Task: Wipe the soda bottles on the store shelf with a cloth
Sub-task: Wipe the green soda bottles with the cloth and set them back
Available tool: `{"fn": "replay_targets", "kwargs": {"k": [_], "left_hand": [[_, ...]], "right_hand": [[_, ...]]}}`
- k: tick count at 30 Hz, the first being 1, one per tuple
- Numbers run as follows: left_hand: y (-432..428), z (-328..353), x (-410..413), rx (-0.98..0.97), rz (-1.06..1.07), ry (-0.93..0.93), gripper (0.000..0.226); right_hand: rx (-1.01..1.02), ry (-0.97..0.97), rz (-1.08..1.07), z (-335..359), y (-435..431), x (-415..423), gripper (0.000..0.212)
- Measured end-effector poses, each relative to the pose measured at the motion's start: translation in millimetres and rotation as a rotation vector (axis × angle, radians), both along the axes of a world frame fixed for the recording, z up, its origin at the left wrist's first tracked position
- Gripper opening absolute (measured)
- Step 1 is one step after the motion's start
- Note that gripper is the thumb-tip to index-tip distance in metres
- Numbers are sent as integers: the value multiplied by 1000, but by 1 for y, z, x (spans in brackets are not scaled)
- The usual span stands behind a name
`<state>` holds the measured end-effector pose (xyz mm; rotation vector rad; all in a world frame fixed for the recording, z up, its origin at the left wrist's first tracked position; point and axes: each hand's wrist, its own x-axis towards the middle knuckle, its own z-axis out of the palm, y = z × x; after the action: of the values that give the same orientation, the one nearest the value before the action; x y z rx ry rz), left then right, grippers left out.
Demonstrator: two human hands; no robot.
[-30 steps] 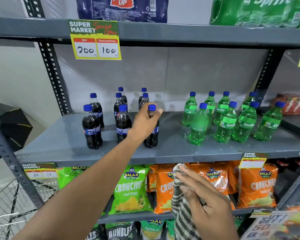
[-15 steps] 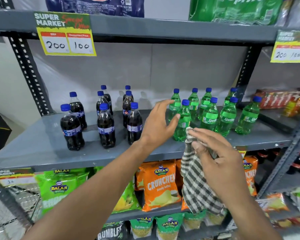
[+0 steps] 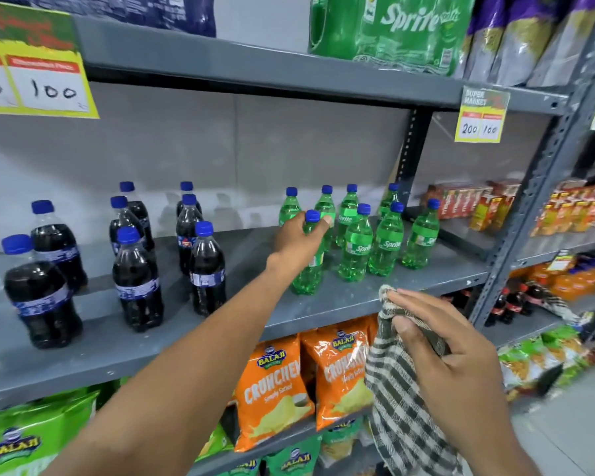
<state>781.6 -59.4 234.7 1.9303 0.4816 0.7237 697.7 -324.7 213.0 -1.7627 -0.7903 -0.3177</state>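
Seen from the head camera, a person is standing at a grey metal store shelf (image 3: pixel 340 304), reaching the left hand (image 3: pixel 298 240) far across it and wrapping the fingers around the neck of a green plastic soda bottle with a blue cap (image 3: pixel 308 269), the nearest bottle of the green group; the grip is closing on it just under the cap while the bottle is standing upright on the shelf. The right hand (image 3: pixel 440 355) is hovering near the shelf's front edge, to the right, pinching a bunched black-and-white checked cloth (image 3: pixel 402 407) that is hanging down in front of the snack row; the cloth is not touching any bottle. More green Sprite bottles (image 3: pixel 385 245) are standing just right of and behind the held one. To the left, well apart from them, dark cola bottles with blue caps (image 3: pixel 136 283) are standing in loose rows. Below, orange crisp packets (image 3: pixel 272 389) are leaning against the lower shelf, and a yellow price tag reading 200 and 100 (image 3: pixel 480 118) is hanging from the shelf above.
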Motion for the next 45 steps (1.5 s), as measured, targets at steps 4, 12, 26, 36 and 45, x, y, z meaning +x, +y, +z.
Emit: {"fn": "replay_targets", "kwargs": {"k": [4, 12, 26, 36, 45], "left_hand": [[-1, -4, -1, -3, -83, -51, 32], [-24, 17, -29, -140, -395, -228, 34], [-88, 17, -46, -803, -790, -526, 51], [-98, 18, -48, -900, -788, -588, 47], [-97, 13, -49, -881, -676, -540, 36]], "right_hand": [[-1, 29, 16, -7, 3, 9, 32], [-52, -98, 110, -4, 24, 47, 34], [277, -89, 356, 27, 32, 61, 32], [287, 388, 454, 3, 10, 51, 29], [213, 120, 372, -6, 9, 50, 32]]}}
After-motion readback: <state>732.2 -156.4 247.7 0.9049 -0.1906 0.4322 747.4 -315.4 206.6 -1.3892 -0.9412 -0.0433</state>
